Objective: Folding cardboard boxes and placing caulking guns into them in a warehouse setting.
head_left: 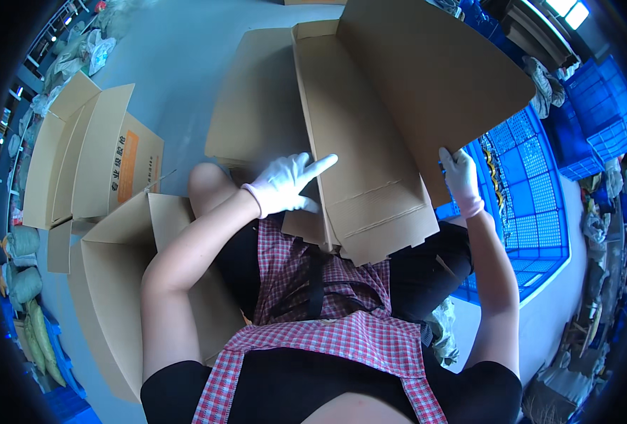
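Observation:
A large brown cardboard box (359, 120) stands tilted in front of me, its inside showing and a wide flap (434, 67) spread out to the right. My left hand (285, 185), in a white glove, is at the box's left wall. Its index finger stretches over the wall's edge and the other fingers are apart. On the right, my white-gloved right hand (460, 177) grips the lower edge of the wide flap, thumb and fingers on either side of the cardboard. Notched short flaps (384, 222) lie at the box's near end, above my lap.
Two opened cardboard boxes stand at the left, one with an orange print (124, 166), one nearer beside my left arm (112, 283). A blue plastic crate (532, 212) with yellow-and-dark pieces is at my right. Blue crates (596, 106) are stacked beyond. Sacks (27, 283) line the left.

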{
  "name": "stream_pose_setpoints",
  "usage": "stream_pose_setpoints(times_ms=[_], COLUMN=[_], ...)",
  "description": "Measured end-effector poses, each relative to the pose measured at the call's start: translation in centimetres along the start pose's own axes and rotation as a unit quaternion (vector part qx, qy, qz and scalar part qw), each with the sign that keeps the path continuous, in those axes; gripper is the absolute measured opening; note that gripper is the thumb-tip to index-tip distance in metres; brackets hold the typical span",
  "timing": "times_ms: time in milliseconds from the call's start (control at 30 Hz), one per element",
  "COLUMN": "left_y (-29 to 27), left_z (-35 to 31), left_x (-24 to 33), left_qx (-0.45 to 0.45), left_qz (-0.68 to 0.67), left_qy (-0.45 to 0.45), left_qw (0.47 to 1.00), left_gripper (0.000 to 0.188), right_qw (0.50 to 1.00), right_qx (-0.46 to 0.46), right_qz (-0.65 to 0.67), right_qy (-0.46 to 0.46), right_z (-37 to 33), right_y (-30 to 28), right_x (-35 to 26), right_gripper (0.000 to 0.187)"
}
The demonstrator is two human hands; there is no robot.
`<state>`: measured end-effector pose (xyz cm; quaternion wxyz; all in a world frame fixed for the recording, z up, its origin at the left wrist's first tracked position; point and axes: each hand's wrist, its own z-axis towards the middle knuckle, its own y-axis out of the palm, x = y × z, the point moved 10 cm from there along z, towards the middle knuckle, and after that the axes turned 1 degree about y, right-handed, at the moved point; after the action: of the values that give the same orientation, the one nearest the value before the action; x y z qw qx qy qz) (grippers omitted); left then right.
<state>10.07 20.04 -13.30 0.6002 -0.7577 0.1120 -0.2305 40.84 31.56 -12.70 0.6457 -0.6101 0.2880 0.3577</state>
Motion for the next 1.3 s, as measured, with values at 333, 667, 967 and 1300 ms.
stream_pose_setpoints(times_ms=[333,667,967,1300], left_y=[-1.8,-1.9,-0.2,-0.4], left_z=[-1.5,-5.4,-6.2,-2.5], left_x=[-0.2,-3.8,-0.5,-3.4], left_qx=[0.198,0.274,0.186,0.218], left_qz=[-0.118,-0.157,-0.147,-0.235], left_qy=[0.043,-0.063,0.039,-0.153], left_qw=[0.972,0.947,0.971,0.935], left_gripper=[0.054,0.010,0.039,0.043], right_qw=[0.829,0.925,0.923,0.970], right_qx=[0.034,-0.090,-0.024,0.143], right_qz=[-0.414,-0.157,-0.164,-0.113], right_qy=[-0.375,-0.335,-0.348,-0.164], right_z=[-2.7,-5.1,-7.2,-3.4], right_y=[1.0,7.2,5.3,8.9], right_x=[-7.3,-10.2,-10.7,-2.8], right_gripper=[0.067,0.029,0.031,0.041])
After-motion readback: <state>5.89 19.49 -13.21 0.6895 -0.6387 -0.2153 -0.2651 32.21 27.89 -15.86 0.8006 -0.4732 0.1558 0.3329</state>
